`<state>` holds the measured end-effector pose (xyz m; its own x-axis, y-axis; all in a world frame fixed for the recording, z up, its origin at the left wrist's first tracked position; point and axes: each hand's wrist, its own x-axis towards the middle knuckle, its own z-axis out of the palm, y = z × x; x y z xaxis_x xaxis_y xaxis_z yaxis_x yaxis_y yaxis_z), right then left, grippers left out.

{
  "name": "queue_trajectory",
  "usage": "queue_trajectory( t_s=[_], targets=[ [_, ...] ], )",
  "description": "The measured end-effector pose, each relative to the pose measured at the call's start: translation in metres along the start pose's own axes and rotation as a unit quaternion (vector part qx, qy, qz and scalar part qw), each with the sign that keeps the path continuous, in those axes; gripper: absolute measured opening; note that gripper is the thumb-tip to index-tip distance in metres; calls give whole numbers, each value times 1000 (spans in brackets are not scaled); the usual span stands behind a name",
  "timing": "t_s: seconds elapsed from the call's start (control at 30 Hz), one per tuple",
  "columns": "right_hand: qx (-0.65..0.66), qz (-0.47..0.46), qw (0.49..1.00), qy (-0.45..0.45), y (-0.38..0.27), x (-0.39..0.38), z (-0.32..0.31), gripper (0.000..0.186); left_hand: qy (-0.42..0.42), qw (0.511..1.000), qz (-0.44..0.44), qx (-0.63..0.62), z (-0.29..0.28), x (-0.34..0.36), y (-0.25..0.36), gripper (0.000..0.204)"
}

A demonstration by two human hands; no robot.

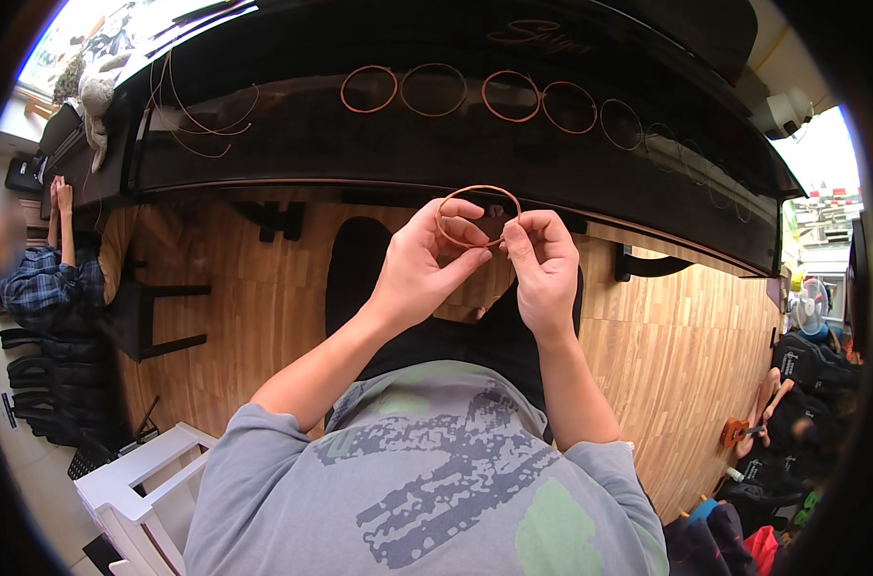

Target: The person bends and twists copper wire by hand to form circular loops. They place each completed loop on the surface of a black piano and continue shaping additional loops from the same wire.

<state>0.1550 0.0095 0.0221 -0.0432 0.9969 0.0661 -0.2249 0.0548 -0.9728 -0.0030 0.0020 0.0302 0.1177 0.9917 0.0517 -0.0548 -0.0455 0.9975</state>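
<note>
Both hands hold a thin copper-coloured wire coil (478,187) raised at the near edge of the glossy black piano-like surface (292,154). My left hand (427,257) is closed on its lower left part, thumb and fingertips near the wire. My right hand (542,264) pinches its right side with thumb and forefinger. Beyond them several similar coils (394,88) lie in a row, copper at the middle and paler toward the right. Looser wire loops (206,130) rest at the left.
At the far left a person in plaid (47,278) has hands on another black surface. Black chairs (163,341) and a white wooden frame (143,451) stand low left. A wooden floor (638,355) shows below. At the right, a person (787,422) is near an orange small guitar (732,432).
</note>
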Motion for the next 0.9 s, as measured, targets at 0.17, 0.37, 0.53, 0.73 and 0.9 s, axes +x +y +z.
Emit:
queue_trajectory(
  t_s=[0.17, 0.37, 0.53, 0.73, 0.9],
  targets=[
    [31, 12, 999, 6, -1, 1, -1, 9, 17, 969, 110, 220, -3, 3, 6, 26],
    [33, -2, 999, 11, 2, -1, 5, 11, 16, 993, 53, 105, -3, 0, -1, 17],
    [1, -14, 1000, 5, -1, -3, 5, 10, 46, 999, 15, -12, 3, -1, -9, 14],
    [-3, -18, 1000, 6, 4, -4, 7, 10, 39, 996, 9, -80, 4, -2, -14, 17],
    [4, -8, 1000, 7, 6, -3, 7, 10, 43, 995, -1, -88, 4, -2, -5, 26]
  ],
)
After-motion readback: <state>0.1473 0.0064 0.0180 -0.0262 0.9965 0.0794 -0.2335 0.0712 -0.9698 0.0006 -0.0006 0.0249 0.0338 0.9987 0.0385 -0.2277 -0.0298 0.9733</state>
